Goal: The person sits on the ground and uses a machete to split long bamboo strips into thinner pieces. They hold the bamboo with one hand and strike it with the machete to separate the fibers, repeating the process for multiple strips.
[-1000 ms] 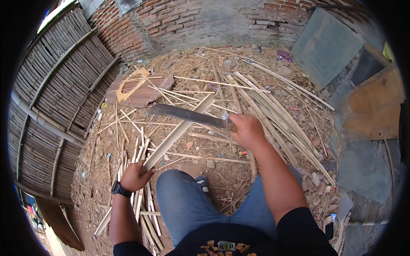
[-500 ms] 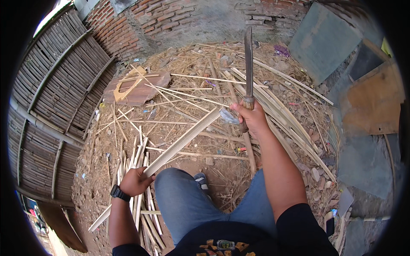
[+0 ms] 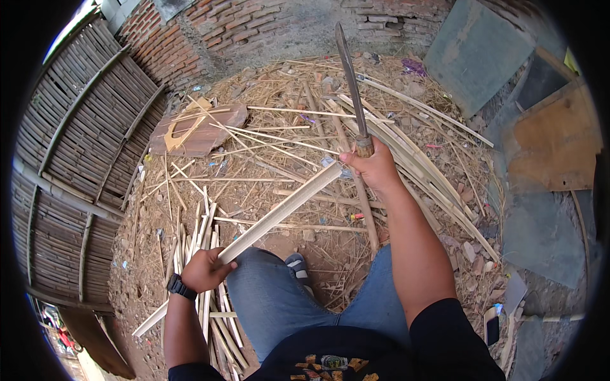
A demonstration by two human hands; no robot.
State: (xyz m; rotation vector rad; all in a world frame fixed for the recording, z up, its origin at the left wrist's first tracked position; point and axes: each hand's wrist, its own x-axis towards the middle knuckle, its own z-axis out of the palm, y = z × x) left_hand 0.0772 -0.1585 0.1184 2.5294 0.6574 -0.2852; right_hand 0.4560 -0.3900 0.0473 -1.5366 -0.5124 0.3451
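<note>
My left hand (image 3: pixel 207 270) is wrapped round a long, pale split bamboo strip (image 3: pixel 279 209). The strip slants up to the right past my left knee, and its lower end sticks out behind my wrist. In my right hand (image 3: pixel 376 166) is a machete (image 3: pixel 351 77), gripped by its wooden handle. Its long dark blade points upward, leaning slightly left. The thumb of that hand is at the strip's upper end; whether it touches cannot be made out.
Cut bamboo strips (image 3: pixel 206 235) lie beside my left leg, and longer split lengths (image 3: pixel 438 184) at the right. Ahead, a brown board (image 3: pixel 210 136) rests on straw-littered ground before a brick wall (image 3: pixel 279 28). A bamboo-slat wall (image 3: pixel 70 114) stands left; grey sheets (image 3: pixel 480 57) lean at right.
The machete has swung from near vertical to a leftward lean. The bamboo strip's upper end has shifted right and now meets my right hand in view. My left hand has barely moved.
</note>
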